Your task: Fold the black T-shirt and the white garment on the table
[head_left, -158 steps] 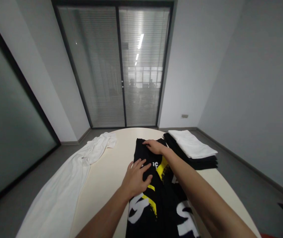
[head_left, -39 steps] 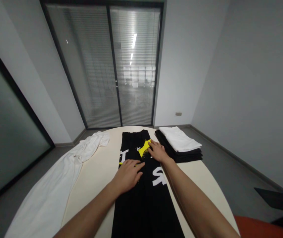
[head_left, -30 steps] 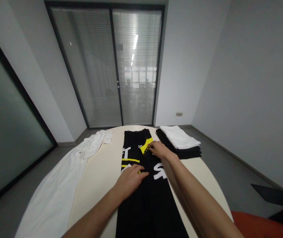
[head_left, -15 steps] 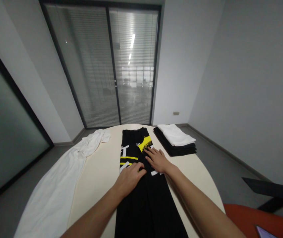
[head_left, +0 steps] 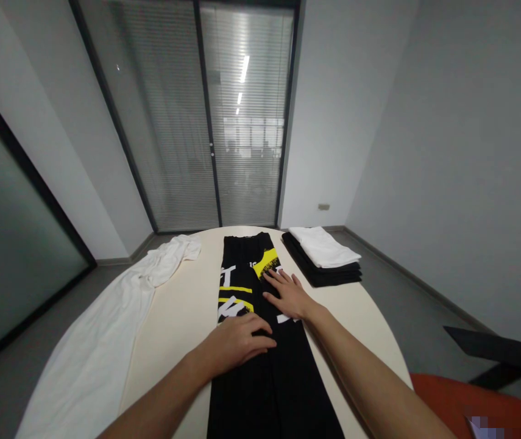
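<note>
Black trousers [head_left: 260,384] with yellow and white print lie lengthwise before me, the waistband at the far end and the legs running toward me. My right hand [head_left: 289,294] rests flat on the printed right side, its fingers spread over the yellow patch. My left hand [head_left: 242,342] lies across the left leg just below the white lettering, fingers stretched to the right and somewhat apart. Neither hand grips the cloth. Parts of the print are hidden under both hands.
The trousers lie on a round cream table [head_left: 173,329]. A white garment [head_left: 91,353] is spread along its left edge. At the far right sits a stack of folded black clothes [head_left: 333,279], topped by a folded white one [head_left: 322,247]. An orange chair [head_left: 461,402] stands at lower right.
My left hand has slid down the trousers toward me, uncovering more of the white and yellow print, and its fingers have straightened. My right hand stays in nearly the same place.
</note>
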### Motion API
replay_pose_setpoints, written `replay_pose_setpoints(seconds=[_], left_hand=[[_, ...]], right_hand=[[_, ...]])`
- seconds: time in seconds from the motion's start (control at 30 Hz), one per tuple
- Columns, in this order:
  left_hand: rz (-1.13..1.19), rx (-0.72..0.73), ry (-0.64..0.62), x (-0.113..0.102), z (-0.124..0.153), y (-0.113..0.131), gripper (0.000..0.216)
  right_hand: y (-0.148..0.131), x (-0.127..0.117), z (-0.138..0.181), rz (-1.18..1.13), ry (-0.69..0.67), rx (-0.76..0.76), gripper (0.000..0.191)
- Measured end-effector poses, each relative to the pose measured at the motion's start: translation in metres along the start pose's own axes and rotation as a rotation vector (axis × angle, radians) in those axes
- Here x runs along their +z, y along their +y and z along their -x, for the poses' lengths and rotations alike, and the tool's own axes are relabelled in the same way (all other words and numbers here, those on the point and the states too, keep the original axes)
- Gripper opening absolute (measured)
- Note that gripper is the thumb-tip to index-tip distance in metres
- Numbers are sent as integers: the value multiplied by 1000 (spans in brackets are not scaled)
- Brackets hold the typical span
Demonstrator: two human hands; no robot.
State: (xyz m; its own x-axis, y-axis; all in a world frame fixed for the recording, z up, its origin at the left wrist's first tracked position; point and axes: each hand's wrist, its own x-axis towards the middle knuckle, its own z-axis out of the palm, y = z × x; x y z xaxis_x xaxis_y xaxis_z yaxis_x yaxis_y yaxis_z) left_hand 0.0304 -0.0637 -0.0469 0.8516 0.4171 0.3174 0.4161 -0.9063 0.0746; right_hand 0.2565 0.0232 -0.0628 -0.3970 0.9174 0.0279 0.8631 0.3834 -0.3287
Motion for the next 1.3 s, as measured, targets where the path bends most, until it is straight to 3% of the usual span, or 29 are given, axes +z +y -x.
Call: replay_pose_setpoints(seconds=[0.17, 0.4, 0.6, 0.8, 0.97, 1.13, 1.3], left_hand=[[0, 120, -37, 1, -4, 11, 15], [132, 190, -86, -12, -8, 34, 15], [109, 237, -84, -6, -10, 51, 13], [112, 231, -118, -9, -8, 55, 6], [133, 275, -140, -7, -6, 62, 21], [132, 311, -98, -2, -5, 72, 9], [227, 307, -142, 1, -6, 71, 7]], right_hand=[[0, -2, 2, -25, 22, -22, 67], [0, -6, 5, -47, 17, -43, 70], [-1, -6, 5, -44, 23, -45, 68], [0, -8, 6, -69, 37, -72, 67], [0, -7, 7, -54, 36, -104, 69], [-4, -13, 7, -71, 125, -224, 55], [-5, -12, 8, -64, 52, -256, 56]])
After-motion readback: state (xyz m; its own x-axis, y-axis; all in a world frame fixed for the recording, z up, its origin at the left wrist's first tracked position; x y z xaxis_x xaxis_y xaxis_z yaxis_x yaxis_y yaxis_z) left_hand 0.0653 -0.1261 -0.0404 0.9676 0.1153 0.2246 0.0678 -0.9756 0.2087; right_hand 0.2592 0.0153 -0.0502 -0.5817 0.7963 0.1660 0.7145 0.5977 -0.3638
